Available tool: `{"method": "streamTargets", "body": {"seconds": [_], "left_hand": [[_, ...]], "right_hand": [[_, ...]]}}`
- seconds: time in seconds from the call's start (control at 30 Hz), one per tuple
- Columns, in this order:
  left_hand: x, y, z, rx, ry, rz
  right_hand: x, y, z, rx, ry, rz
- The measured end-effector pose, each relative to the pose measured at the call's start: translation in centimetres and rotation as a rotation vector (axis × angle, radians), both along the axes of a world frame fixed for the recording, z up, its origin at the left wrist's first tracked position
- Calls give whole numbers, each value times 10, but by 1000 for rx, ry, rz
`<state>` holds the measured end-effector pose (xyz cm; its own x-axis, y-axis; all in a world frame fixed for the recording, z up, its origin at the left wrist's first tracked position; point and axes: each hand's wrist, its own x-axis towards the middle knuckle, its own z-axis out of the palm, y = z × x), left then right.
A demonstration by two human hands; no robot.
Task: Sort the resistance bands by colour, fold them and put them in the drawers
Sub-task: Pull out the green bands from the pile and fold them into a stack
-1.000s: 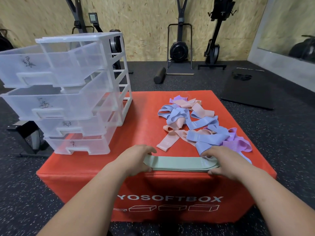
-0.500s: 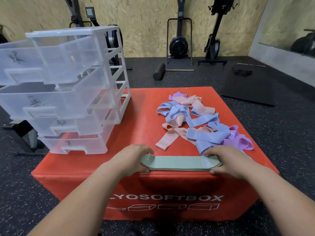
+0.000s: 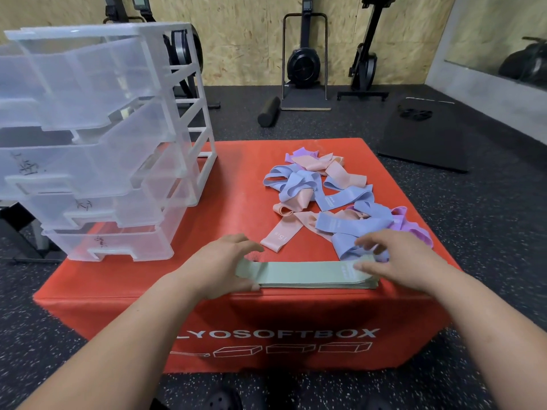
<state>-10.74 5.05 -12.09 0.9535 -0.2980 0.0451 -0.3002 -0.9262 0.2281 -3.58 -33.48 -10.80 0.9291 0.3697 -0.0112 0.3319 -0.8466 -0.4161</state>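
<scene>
Stack of green bands (image 3: 307,273) lay along the red box (image 3: 236,179) front edge; left grip (image 3: 219,266) pinched 1 end to square it; right grip (image 3: 402,258), blurred, apparently pressed flat-fingered atop.

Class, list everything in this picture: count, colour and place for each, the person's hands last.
Padded soft box: one, red, on floor.
Stack of flat fabric resistance bands: one, sage green, box's front edge.
Loose fabric resistance bands: several, tangled; blue, pink, purple; box's right half.
Plastic drawer unit: one, clear, four drawers pulled out, box's left side.
Foam roller: one, black, floor behind.
Left hand: grips stack's left end.
Right hand: thumb on stack's right end.
</scene>
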Motion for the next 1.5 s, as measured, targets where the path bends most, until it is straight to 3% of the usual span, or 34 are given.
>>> {"method": "streamTargets", "body": {"seconds": [0.1,0.27,0.53,0.83,1.03,1.2,1.33,1.5], "left_hand": [[5,-8,0,-20,-38,-54],[8,-15,-6,24,19,-24],[5,-14,-6,-10,56,-3],[4,-16,-6,-27,80,23],[3,-18,-6,-20,101,23],[5,-30,0,61,-21,2],[4,-67,13,-341,-17,2],[13,-125,17,-821,213,83]], "right_hand": [[0,-1,3,63,3,-209],[-3,4,-15,-99,257,-281],[0,8,-21,70,402,-413],[-9,21,-15,81,359,-405],[-4,16,-11,505,452,-423],[0,16,2,579,512,-396],[-4,26,14,616,490,-404],[-12,44,23,658,451,-380]]}}
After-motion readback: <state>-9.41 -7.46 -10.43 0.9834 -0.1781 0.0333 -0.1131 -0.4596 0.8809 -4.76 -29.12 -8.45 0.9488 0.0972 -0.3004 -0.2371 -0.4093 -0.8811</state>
